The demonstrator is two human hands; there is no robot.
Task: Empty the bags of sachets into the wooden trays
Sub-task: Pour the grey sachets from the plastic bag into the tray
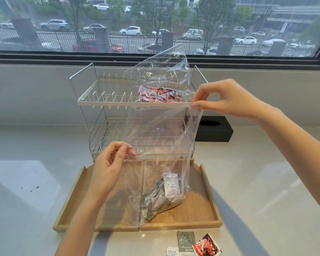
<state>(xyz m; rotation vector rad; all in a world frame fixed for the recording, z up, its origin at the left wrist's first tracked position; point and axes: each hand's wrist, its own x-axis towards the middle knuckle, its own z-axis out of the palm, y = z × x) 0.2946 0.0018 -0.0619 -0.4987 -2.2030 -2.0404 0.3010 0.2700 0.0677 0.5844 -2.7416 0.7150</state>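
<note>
A clear plastic bag [161, 145] hangs over the wooden trays, its bottom resting on the right tray [198, 209]. Grey and white sachets [163, 196] lie heaped in the bag's bottom. My left hand [111, 163] pinches the bag's open edge low on the left. My right hand [227, 100] pinches the other side of the edge, higher up on the right. The left tray [76, 196] lies beside the right one, partly behind my left arm. A second clear bag [166, 74] with red sachets [157, 97] sits on the top shelf of a white wire rack [103, 104].
Three loose sachets lie on the counter in front of the trays: a grey one [186, 242], a red one [207, 245] and a white one [172, 253]. A black tissue box [213, 131] stands right of the rack. A window runs behind the counter.
</note>
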